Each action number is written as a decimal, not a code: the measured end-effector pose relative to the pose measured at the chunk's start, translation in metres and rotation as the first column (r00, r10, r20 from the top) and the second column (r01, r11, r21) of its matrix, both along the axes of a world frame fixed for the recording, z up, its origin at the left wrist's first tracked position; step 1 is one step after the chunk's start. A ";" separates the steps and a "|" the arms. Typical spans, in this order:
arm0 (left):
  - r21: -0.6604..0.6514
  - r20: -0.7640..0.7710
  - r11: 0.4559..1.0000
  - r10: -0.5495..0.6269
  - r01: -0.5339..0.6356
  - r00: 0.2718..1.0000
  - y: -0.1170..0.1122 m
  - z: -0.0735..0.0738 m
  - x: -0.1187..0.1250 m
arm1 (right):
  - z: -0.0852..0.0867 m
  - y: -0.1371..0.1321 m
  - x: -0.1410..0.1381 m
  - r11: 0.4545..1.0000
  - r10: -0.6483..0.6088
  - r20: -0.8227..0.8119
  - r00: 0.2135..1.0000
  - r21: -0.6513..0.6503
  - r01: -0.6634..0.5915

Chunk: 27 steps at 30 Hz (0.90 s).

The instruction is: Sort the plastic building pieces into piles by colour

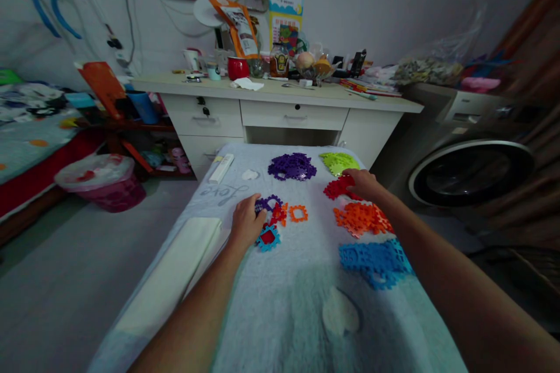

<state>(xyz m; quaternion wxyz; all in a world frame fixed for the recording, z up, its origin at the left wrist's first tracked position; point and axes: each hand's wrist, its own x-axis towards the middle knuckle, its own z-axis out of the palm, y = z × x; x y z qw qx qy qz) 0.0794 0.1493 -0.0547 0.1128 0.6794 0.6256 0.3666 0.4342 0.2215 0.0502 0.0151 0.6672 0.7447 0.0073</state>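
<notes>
My left hand (pixel 248 221) is closed on the purple end of a small chain of notched plastic interlocking pieces on the cloth. Red and orange pieces (pixel 279 214) join beside it, and a blue square with a red centre (pixel 268 237) lies just below. A separate orange square frame (pixel 298 213) sits to the right. Over the pile of red interlocking pieces (pixel 336 187), my right hand (pixel 362 183) has its fingers bent down among them, partly hiding them. Around it lie piles of light green (pixel 338 162), orange (pixel 362 218) and blue pieces (pixel 376 261).
A purple pile (pixel 292 166) lies at the far middle of the cloth-covered table (pixel 280 309). Along the left edge are a white power strip (pixel 221 169) and a long pale folded item (pixel 175 274). Behind stand a cluttered desk (pixel 205 116) and a washing machine (pixel 464 145).
</notes>
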 end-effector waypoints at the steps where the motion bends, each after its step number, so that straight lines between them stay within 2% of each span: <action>1: 0.004 -0.001 1.000 0.001 -0.001 1.000 0.000 0.000 0.000 | -0.002 0.002 0.003 1.000 -0.014 -0.001 1.000 -0.006 0.014; 5: 0.027 0.000 1.000 -0.005 0.005 1.000 0.001 -0.002 -0.001 | -0.008 0.007 0.010 0.999 -0.035 -0.007 0.999 -0.028 0.035; 10: 0.029 0.000 1.000 -0.002 0.002 1.000 0.002 -0.003 -0.001 | -0.006 0.005 0.012 0.996 -0.091 0.007 0.996 -0.025 0.091; 15: 0.045 -0.006 0.999 -0.015 0.015 1.000 0.002 -0.003 -0.001 | 0.004 -0.007 -0.007 0.994 -0.091 -0.029 0.995 0.053 0.092; 18: 0.053 -0.006 0.999 -0.011 0.011 1.000 0.001 -0.003 -0.001 | 0.010 -0.022 -0.036 0.997 -0.002 -0.062 0.998 0.083 0.007; 21: 0.054 -0.006 0.998 -0.009 0.009 1.000 0.001 -0.003 0.000 | 0.009 -0.041 -0.073 0.986 0.168 -0.111 0.980 0.026 -0.166; 24: 0.047 -0.005 0.999 -0.009 0.009 1.000 0.001 -0.001 0.000 | 0.000 -0.057 -0.108 0.943 0.298 -0.139 0.945 -0.115 -0.314; 27: 0.040 -0.005 0.999 -0.014 0.015 1.000 0.000 0.002 0.001 | -0.013 -0.065 -0.130 0.903 0.373 -0.119 0.920 -0.184 -0.389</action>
